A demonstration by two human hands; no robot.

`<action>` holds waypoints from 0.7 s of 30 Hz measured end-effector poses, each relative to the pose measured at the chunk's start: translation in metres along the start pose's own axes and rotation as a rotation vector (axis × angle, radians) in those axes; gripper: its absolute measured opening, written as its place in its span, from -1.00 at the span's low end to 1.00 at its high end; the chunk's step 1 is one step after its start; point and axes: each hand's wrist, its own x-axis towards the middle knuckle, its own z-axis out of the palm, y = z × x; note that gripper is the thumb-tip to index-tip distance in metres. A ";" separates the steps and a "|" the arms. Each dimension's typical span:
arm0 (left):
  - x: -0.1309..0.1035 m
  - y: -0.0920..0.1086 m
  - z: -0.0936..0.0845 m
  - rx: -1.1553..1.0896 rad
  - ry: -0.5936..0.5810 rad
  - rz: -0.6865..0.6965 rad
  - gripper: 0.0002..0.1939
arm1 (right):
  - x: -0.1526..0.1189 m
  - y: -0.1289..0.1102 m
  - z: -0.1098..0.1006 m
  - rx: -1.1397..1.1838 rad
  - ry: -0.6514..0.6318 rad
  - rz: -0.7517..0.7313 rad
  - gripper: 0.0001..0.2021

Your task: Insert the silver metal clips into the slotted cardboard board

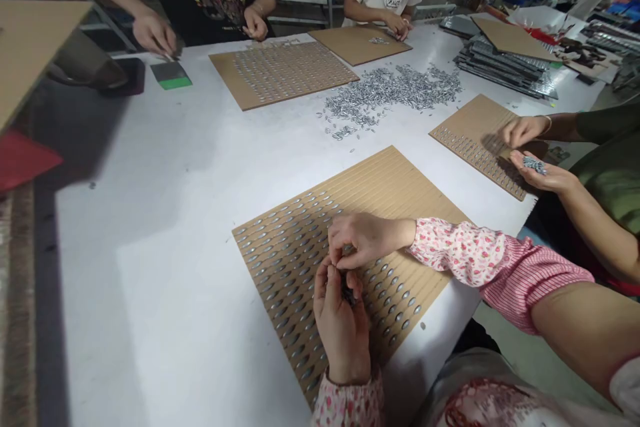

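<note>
A tan grooved board [400, 190] lies on the table in front of me, with rows of small silver leaf-shaped pieces [285, 273] along its left and near parts. My left hand [343, 327] is cupped over the board, its fingers curled around several of the same pieces [349, 290]. Above it, my right hand [363, 238] bends in from the right, thumb and fingers pinched together against the left fingertips. Whatever sits in that pinch is hidden. Both wrists carry strawberry-print sleeves.
A loose pile of silver pieces [395, 88] spreads beyond my board. A co-worker's hand [545, 170] at right holds pieces over another board [467, 120]. Two people across the table have boards before them [290, 73]. Stacked dark panels [505, 67] stand at the far right.
</note>
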 end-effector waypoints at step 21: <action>-0.001 0.008 0.004 -0.105 0.051 -0.101 -0.81 | 0.006 0.027 -0.002 0.795 0.083 0.312 -0.82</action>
